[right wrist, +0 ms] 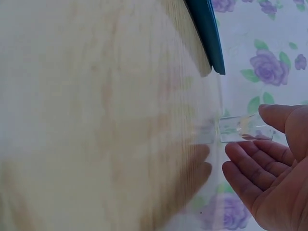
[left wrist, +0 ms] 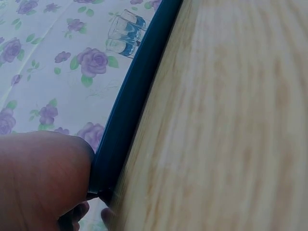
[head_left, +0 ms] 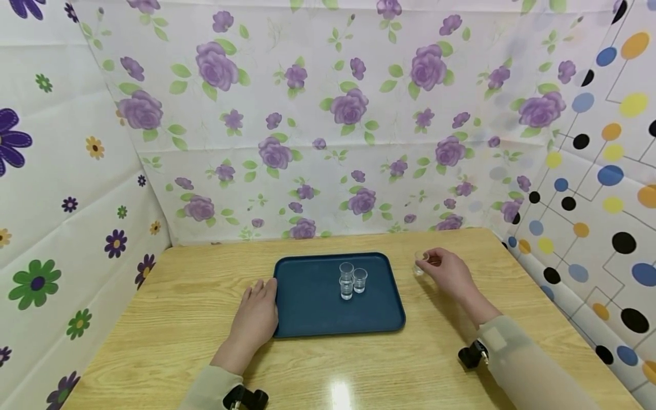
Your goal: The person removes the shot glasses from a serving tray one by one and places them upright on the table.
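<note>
A dark blue rectangular tray [head_left: 312, 307] lies on the table. On its right half, three small clear shot glasses [head_left: 360, 281] stand close together, one partly behind another; they also show past the rim in the left wrist view [left wrist: 126, 32]. My left hand [head_left: 258, 316] rests against the tray's left edge, fingers extended along the rim. To the right of the tray, my right hand [head_left: 451, 273] holds another clear shot glass [right wrist: 240, 129] between thumb and fingers. That glass looks upright, at or near the tabletop; any small gap beneath it cannot be made out.
The wooden table [head_left: 328, 364] extends around the tray. A floral cloth [head_left: 318, 125] hangs behind it, with patterned cloths at the left and right sides. A small black camera [head_left: 474, 354] is strapped at each wrist.
</note>
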Action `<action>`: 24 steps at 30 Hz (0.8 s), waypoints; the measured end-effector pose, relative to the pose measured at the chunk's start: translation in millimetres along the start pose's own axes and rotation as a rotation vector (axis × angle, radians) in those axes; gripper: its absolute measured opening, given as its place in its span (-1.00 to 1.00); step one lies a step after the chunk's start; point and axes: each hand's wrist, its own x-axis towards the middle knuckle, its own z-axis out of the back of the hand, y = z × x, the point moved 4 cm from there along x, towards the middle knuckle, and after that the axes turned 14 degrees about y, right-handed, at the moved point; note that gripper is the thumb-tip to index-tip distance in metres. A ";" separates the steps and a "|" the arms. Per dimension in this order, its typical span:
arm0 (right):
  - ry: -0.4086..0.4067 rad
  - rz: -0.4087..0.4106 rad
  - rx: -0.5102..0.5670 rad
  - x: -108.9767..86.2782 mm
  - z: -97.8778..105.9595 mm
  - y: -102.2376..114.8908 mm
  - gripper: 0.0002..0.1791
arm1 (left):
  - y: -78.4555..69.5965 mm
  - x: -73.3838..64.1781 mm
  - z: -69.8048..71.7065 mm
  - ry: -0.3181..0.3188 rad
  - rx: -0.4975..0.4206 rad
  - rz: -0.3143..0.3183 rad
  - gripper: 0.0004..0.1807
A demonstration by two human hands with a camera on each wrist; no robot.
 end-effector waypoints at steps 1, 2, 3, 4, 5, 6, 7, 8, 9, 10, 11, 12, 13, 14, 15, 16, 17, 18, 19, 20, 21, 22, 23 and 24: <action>0.000 0.000 -0.001 0.4 -0.4 -0.5 -0.44 | 0.2 0.1 -0.2 0.000 0.001 0.000 -0.42; 0.001 0.000 0.000 0.7 -0.8 -0.5 -0.44 | 0.5 0.1 -0.4 -0.001 0.003 -0.001 -0.42; 0.002 0.000 -0.001 0.9 -1.2 -0.6 -0.45 | 0.5 0.0 -0.4 -0.003 0.004 -0.001 -0.42; 0.003 -0.001 0.000 0.9 -1.6 -0.4 -0.44 | 0.7 0.0 -0.6 -0.004 0.004 -0.001 -0.42; 0.005 -0.002 0.000 0.8 -1.9 -0.3 -0.44 | 0.8 0.0 -1.0 -0.006 0.005 -0.001 -0.42; 0.005 -0.006 0.002 1.2 -1.9 -0.7 -0.44 | 0.9 0.1 -1.3 -0.008 0.006 -0.002 -0.42; 0.007 -0.007 0.003 1.2 -2.1 -0.8 -0.44 | 1.0 0.2 -1.7 -0.010 0.007 -0.002 -0.42; 0.010 -0.008 0.004 1.2 -2.2 -1.0 -0.43 | 1.0 0.3 -2.0 -0.011 0.008 -0.003 -0.42; 0.013 -0.009 0.003 1.3 -2.4 -1.3 -0.43 | 1.2 0.6 -2.2 -0.012 0.009 -0.003 -0.42; 0.016 -0.009 0.004 1.5 -2.4 -1.7 -0.43 | 1.3 0.9 -2.6 -0.013 0.010 -0.003 -0.42; 0.017 -0.009 0.004 1.7 -2.3 -2.2 -0.43 | 1.4 1.2 -2.7 -0.016 0.011 -0.004 -0.43; 0.019 -0.006 0.005 2.1 -2.3 -2.8 -0.43 | 1.7 1.4 -2.8 -0.018 0.012 -0.004 -0.43; 0.021 -0.003 0.007 2.4 -2.5 -3.2 -0.42 | 2.0 1.7 -2.9 -0.019 0.012 -0.004 -0.43; 0.024 0.003 0.008 2.3 -2.7 -3.3 -0.40 | 2.1 1.8 -2.7 -0.019 0.014 -0.004 -0.43; 0.027 0.006 0.014 2.3 -3.0 -3.4 -0.38 | 2.3 1.8 -2.7 -0.019 0.016 -0.004 -0.43; 0.030 0.009 0.021 2.0 -3.3 -3.4 -0.34 | 2.5 1.9 -2.8 -0.020 0.017 -0.003 -0.43; 0.035 0.009 0.033 1.4 -3.7 -3.4 -0.30 | 2.7 1.9 -3.0 -0.020 0.017 -0.003 -0.43; 0.042 0.012 0.045 0.4 -4.2 -3.2 -0.25 | 2.9 1.9 -3.2 -0.019 0.018 -0.002 -0.43; 0.048 0.013 0.059 -0.9 -4.8 -2.7 -0.20 | 2.9 1.7 -3.1 -0.016 0.020 0.000 -0.43; 0.053 0.013 0.072 -2.5 -5.3 -1.8 -0.15 | 2.9 1.6 -3.2 -0.015 0.021 0.001 -0.43; 0.056 0.008 0.089 -3.8 -5.5 -1.1 -0.10 | 3.0 1.6 -3.3 -0.013 0.020 0.002 -0.43; 0.057 0.009 0.101 -5.3 -5.4 0.0 -0.07 | 3.1 1.7 -3.3 -0.013 0.019 0.002 -0.43; 0.053 0.012 0.110 -6.5 -5.0 1.8 -0.04 | 2.9 1.8 -3.2 -0.010 0.018 0.003 -0.42; 0.047 0.018 0.112 -7.7 -4.2 3.9 -0.02 | 2.9 2.0 -3.1 -0.009 0.018 0.004 -0.42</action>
